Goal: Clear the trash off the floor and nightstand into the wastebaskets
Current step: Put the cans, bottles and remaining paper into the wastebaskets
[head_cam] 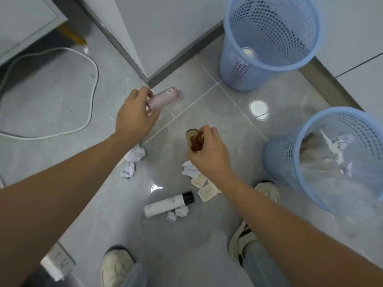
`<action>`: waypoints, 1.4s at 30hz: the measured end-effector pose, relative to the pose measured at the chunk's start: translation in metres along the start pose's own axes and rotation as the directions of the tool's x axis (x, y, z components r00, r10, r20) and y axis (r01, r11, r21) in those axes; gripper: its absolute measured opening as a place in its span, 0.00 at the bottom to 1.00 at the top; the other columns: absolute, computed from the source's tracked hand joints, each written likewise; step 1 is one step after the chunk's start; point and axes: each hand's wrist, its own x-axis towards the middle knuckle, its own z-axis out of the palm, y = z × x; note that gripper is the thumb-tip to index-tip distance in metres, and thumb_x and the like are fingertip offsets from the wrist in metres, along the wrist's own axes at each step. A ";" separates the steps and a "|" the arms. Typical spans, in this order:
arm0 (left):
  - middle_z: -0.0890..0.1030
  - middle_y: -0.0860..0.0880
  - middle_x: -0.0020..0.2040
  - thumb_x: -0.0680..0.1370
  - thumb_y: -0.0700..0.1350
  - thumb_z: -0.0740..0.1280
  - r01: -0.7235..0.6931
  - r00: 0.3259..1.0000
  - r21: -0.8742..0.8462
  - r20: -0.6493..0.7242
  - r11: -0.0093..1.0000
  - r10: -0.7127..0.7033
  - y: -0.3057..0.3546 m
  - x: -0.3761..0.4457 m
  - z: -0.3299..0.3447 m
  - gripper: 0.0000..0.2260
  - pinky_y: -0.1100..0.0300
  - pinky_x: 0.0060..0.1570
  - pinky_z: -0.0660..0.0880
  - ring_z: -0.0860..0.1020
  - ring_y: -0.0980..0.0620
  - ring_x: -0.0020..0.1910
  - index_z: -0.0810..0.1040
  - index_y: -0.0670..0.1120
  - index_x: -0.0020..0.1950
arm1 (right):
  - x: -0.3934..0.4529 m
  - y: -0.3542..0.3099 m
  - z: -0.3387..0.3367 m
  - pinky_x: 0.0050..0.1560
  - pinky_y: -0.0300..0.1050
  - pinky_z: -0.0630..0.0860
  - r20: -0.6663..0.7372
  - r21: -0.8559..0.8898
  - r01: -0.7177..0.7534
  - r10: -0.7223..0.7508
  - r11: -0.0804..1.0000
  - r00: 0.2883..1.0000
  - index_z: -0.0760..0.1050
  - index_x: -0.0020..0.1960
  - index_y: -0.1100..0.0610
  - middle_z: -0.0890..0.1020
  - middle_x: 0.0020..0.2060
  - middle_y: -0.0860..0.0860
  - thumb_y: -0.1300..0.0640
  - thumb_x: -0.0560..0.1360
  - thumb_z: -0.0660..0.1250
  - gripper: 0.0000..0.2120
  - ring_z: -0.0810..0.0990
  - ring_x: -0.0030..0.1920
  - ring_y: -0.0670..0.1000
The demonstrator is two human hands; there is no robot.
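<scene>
Both hands gripped bottles above the grey tiled floor (238, 125).
The left hand (135, 114) curled its fingers round a pale pink cylindrical bottle (165, 97); the right hand (209, 154) pinched a small brown glass bottle (194, 139). The pink bottle's barcode label was unreadable.

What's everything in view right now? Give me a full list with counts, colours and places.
baskets: 2, blue mesh; far one by the wall holds one pale item, near one at right holds paper and plastic
pink bottle: 1, on the floor by the wall corner, in the left hand
brown bottle: 1, in the right hand
white bottle: 1, black cap, lying on the floor
paper wads: several, white, under the left arm and beside the white bottle
sachets: a few, cream, under the right wrist
cable: 1, white, floor at left
shoes: 2, off-white, bottom
left hand: grips the pink bottle
right hand: pinches the brown bottle
</scene>
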 end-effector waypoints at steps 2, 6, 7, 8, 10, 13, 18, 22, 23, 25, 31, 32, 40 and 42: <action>0.76 0.46 0.51 0.77 0.50 0.71 -0.037 0.999 -0.049 -0.037 0.998 0.035 0.020 -0.011 -0.026 0.15 0.59 0.39 0.68 0.76 0.47 0.44 0.76 0.46 0.60 | -0.002 -0.014 -0.030 0.40 0.46 0.69 -0.022 0.032 -0.011 0.012 0.999 1.000 0.69 0.53 0.57 0.73 0.48 0.51 0.55 0.69 0.74 0.19 0.75 0.42 0.53; 0.77 0.46 0.53 0.78 0.51 0.72 -0.106 0.994 -0.104 -0.047 0.989 0.102 0.067 -0.022 -0.077 0.15 0.67 0.40 0.67 0.76 0.51 0.45 0.78 0.46 0.62 | -0.007 -0.042 -0.087 0.42 0.46 0.71 -0.057 0.069 -0.006 0.010 0.998 0.998 0.70 0.54 0.54 0.76 0.48 0.50 0.55 0.69 0.76 0.19 0.77 0.44 0.51; 0.76 0.47 0.53 0.78 0.50 0.72 -0.113 0.993 -0.117 -0.053 0.987 0.107 0.080 -0.022 -0.090 0.15 0.69 0.40 0.67 0.75 0.52 0.45 0.78 0.46 0.62 | -0.007 -0.048 -0.103 0.44 0.46 0.73 -0.067 0.082 0.001 0.004 0.997 0.998 0.70 0.55 0.53 0.77 0.48 0.49 0.54 0.69 0.76 0.20 0.77 0.45 0.51; 0.76 0.48 0.53 0.78 0.50 0.72 -0.117 0.992 -0.130 -0.068 0.985 0.109 0.094 -0.021 -0.103 0.14 0.70 0.39 0.66 0.75 0.54 0.44 0.78 0.46 0.61 | -0.008 -0.054 -0.118 0.45 0.47 0.74 -0.081 0.101 0.010 -0.002 0.995 0.997 0.71 0.56 0.52 0.77 0.49 0.48 0.53 0.69 0.77 0.20 0.77 0.46 0.51; 0.76 0.49 0.52 0.77 0.49 0.73 -0.136 0.987 -0.152 -0.103 0.979 0.121 0.122 -0.016 -0.127 0.14 0.69 0.37 0.66 0.75 0.54 0.43 0.77 0.46 0.59 | -0.006 -0.064 -0.146 0.48 0.50 0.77 -0.121 0.137 0.024 -0.008 0.990 0.993 0.72 0.55 0.50 0.77 0.49 0.48 0.52 0.69 0.78 0.20 0.78 0.47 0.51; 0.75 0.50 0.50 0.76 0.50 0.74 -0.190 0.977 -0.168 -0.131 0.967 0.169 0.162 0.002 -0.151 0.13 0.63 0.38 0.70 0.75 0.53 0.42 0.76 0.47 0.57 | 0.004 -0.072 -0.186 0.48 0.54 0.78 -0.214 0.138 0.029 0.002 0.990 0.977 0.70 0.53 0.50 0.77 0.47 0.48 0.50 0.69 0.76 0.18 0.78 0.47 0.52; 0.73 0.50 0.53 0.75 0.44 0.72 -0.184 0.980 -0.212 -0.108 0.960 0.164 0.211 0.043 -0.146 0.13 0.54 0.42 0.77 0.77 0.51 0.43 0.77 0.49 0.58 | 0.044 -0.066 -0.234 0.43 0.53 0.77 -0.347 0.077 0.079 -0.047 0.994 0.937 0.71 0.51 0.53 0.75 0.47 0.49 0.58 0.69 0.74 0.15 0.76 0.44 0.53; 0.73 0.48 0.57 0.76 0.40 0.70 -0.196 0.980 -0.200 -0.071 0.960 0.185 0.240 0.084 -0.116 0.14 0.58 0.44 0.77 0.79 0.49 0.46 0.79 0.47 0.61 | 0.092 -0.042 -0.249 0.42 0.47 0.76 -0.397 0.050 0.078 -0.052 0.996 0.916 0.75 0.51 0.55 0.74 0.47 0.50 0.59 0.70 0.76 0.13 0.77 0.42 0.52; 0.73 0.48 0.57 0.76 0.40 0.70 -0.205 0.979 -0.187 -0.060 0.961 0.197 0.245 0.095 -0.106 0.15 0.57 0.45 0.77 0.79 0.49 0.46 0.79 0.47 0.62 | 0.104 -0.035 -0.249 0.42 0.48 0.76 -0.392 0.046 0.068 -0.044 0.997 0.919 0.76 0.50 0.56 0.74 0.46 0.50 0.61 0.70 0.75 0.12 0.77 0.42 0.52; 0.73 0.47 0.58 0.76 0.40 0.70 -0.230 0.973 -0.154 -0.033 0.961 0.228 0.254 0.117 -0.084 0.16 0.53 0.46 0.79 0.79 0.47 0.46 0.78 0.47 0.64 | 0.126 -0.019 -0.248 0.40 0.49 0.76 -0.382 0.012 0.051 -0.043 0.999 0.923 0.76 0.49 0.57 0.74 0.46 0.51 0.64 0.69 0.73 0.11 0.76 0.42 0.52; 0.75 0.47 0.57 0.75 0.41 0.71 -0.247 0.967 -0.029 0.056 0.969 0.248 0.265 0.164 -0.021 0.13 0.46 0.45 0.79 0.79 0.42 0.46 0.78 0.47 0.59 | 0.186 0.021 -0.237 0.40 0.50 0.74 -0.291 -0.111 0.040 -0.071 0.993 0.954 0.77 0.43 0.59 0.77 0.42 0.54 0.68 0.70 0.69 0.06 0.74 0.41 0.54; 0.75 0.46 0.57 0.76 0.41 0.71 -0.259 0.963 -0.003 0.072 0.966 0.258 0.264 0.168 -0.012 0.13 0.46 0.46 0.79 0.79 0.42 0.47 0.78 0.47 0.60 | 0.193 0.026 -0.235 0.40 0.50 0.74 -0.261 -0.128 0.035 -0.067 0.991 0.963 0.76 0.43 0.60 0.77 0.42 0.55 0.68 0.70 0.69 0.05 0.74 0.41 0.54; 0.77 0.44 0.60 0.77 0.42 0.70 -0.327 0.945 0.123 0.059 0.937 0.322 0.258 0.186 0.012 0.17 0.48 0.49 0.73 0.78 0.41 0.53 0.78 0.47 0.66 | 0.211 0.046 -0.215 0.37 0.50 0.73 -0.129 -0.275 -0.011 -0.026 0.961 0.991 0.70 0.37 0.55 0.78 0.35 0.54 0.62 0.72 0.69 0.09 0.78 0.38 0.58; 0.76 0.43 0.61 0.78 0.43 0.69 -0.328 0.944 0.120 0.066 0.937 0.322 0.252 0.188 0.013 0.17 0.47 0.49 0.74 0.79 0.40 0.53 0.77 0.47 0.67 | 0.210 0.045 -0.213 0.40 0.52 0.77 -0.120 -0.275 -0.001 -0.034 0.961 0.992 0.74 0.40 0.58 0.80 0.37 0.55 0.63 0.71 0.70 0.05 0.80 0.41 0.59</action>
